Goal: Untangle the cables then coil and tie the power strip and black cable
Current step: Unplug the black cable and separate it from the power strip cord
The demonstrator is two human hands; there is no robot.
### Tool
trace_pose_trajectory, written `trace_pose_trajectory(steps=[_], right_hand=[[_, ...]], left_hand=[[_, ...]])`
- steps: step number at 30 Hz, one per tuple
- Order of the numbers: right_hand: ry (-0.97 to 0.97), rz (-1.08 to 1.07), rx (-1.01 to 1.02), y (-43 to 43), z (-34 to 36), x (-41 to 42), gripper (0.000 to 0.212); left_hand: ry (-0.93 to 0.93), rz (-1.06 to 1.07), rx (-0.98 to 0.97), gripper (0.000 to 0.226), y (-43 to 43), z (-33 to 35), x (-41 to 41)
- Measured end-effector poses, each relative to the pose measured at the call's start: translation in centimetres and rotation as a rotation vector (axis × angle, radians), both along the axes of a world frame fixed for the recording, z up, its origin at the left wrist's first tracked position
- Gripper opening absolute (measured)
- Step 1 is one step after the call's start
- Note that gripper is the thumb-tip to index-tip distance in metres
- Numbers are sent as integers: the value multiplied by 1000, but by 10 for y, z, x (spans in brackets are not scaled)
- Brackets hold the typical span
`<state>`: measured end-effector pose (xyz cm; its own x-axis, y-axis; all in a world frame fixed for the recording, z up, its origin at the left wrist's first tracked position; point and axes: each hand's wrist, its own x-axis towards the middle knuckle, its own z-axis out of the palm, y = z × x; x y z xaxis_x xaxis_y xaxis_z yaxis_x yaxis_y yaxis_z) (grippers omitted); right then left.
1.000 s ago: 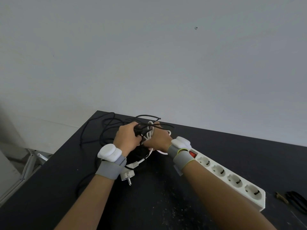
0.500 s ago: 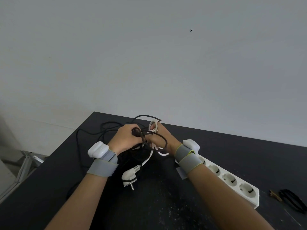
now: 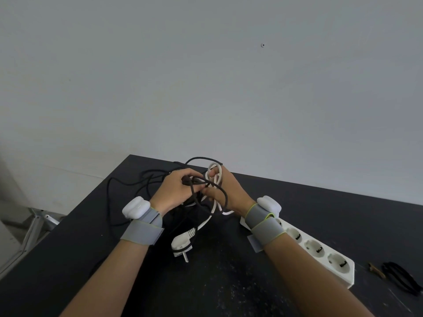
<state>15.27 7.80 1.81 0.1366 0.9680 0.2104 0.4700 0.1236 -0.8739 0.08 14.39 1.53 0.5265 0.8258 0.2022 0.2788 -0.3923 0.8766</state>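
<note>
A white power strip (image 3: pixel 320 250) lies on the black table (image 3: pixel 68 259) at the right, partly behind my right forearm. Its white cord (image 3: pixel 216 177) loops up through my right hand (image 3: pixel 229 193), whose fingers are closed on it. The cord's white plug (image 3: pixel 182 244) hangs just above the table between my wrists. My left hand (image 3: pixel 176 191) is closed on the black cable (image 3: pixel 194 186), which twists around the white cord. More of the black cable trails over the table's far left part.
Thin black ties (image 3: pixel 401 279) and a small brown piece (image 3: pixel 375 269) lie at the table's right edge. A grey wall stands behind the table. The table's left edge drops to a floor with a metal frame (image 3: pixel 34 227).
Both hands have lifted the tangle higher and a little apart. The white cord now stands in a loop over my right fingers, and the plug has risen and swung nearer.
</note>
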Motion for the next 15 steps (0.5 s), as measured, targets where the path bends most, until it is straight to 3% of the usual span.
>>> trace_pose_trajectory(steps=[5,8,15], right_hand=[[-65,-2,12,-2,-8,3,32],[-124,-10,6,-3,-11,5,45],[-205,43,22,-9,-8,0,41]], left_hand=[[117,20,106,21,-11,0,8],[151,34,188,27,-17,0,11],[117,95,226,25,-26,0,10]])
